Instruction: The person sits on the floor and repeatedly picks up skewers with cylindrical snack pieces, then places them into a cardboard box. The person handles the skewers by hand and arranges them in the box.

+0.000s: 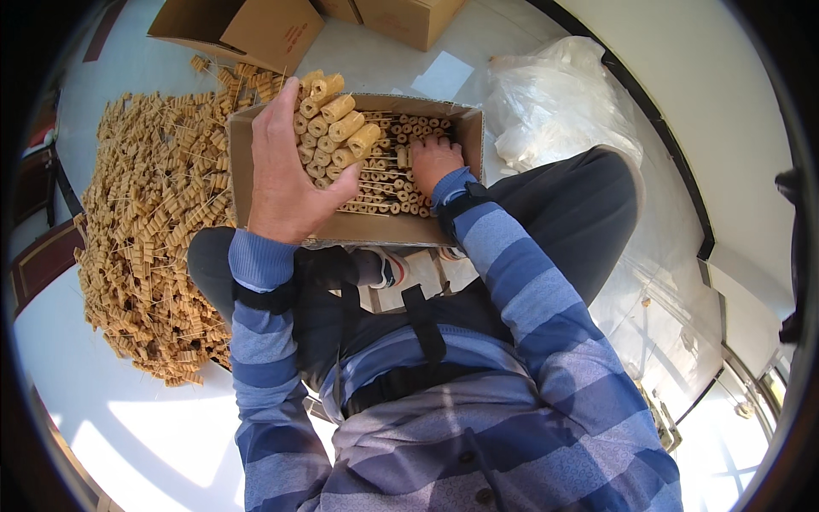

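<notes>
My left hand [292,171] is wrapped round a stacked bundle of short, hollow tan rolls [345,128] and holds it over the left part of a cardboard box [358,229]. Thumb and fingers press in from opposite sides of the bundle. Inside the box, more hollow rolls [397,183] lie in rows, their round ends up, with thin sticks among them. Bent fingers of my right hand [435,162] reach down onto these rolls at the box's right side. The fingertips there are hidden, so what they grip cannot be made out.
On the left, a large heap of similar tan pieces [158,239] with thin sticks covers the floor. An open carton [239,34] and another box [409,21] stand at the back. Clear plastic sheeting [554,107] lies on the right, near a white sheet [442,75].
</notes>
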The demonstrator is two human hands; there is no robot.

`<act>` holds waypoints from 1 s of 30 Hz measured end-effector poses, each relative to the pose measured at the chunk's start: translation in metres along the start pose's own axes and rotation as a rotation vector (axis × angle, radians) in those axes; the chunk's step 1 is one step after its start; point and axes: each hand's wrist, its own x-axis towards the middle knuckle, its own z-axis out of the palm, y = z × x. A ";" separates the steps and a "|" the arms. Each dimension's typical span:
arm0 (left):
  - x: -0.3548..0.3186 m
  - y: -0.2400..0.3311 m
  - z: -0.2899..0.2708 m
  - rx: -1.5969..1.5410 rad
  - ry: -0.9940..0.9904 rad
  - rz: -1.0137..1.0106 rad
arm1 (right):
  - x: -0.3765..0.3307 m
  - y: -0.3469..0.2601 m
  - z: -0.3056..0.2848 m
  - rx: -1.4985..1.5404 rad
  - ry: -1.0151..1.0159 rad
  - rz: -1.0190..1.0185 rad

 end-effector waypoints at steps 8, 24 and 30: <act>-0.003 -0.006 -0.009 -0.014 0.031 0.025 | 0.001 0.003 -0.011 -0.083 -0.068 -0.040; -0.012 -0.005 0.012 0.021 -0.210 0.120 | -0.027 -0.004 -0.009 -0.115 -0.040 -0.057; -0.010 -0.007 0.043 0.099 -0.412 0.188 | -0.032 -0.004 -0.005 -0.115 -0.043 -0.056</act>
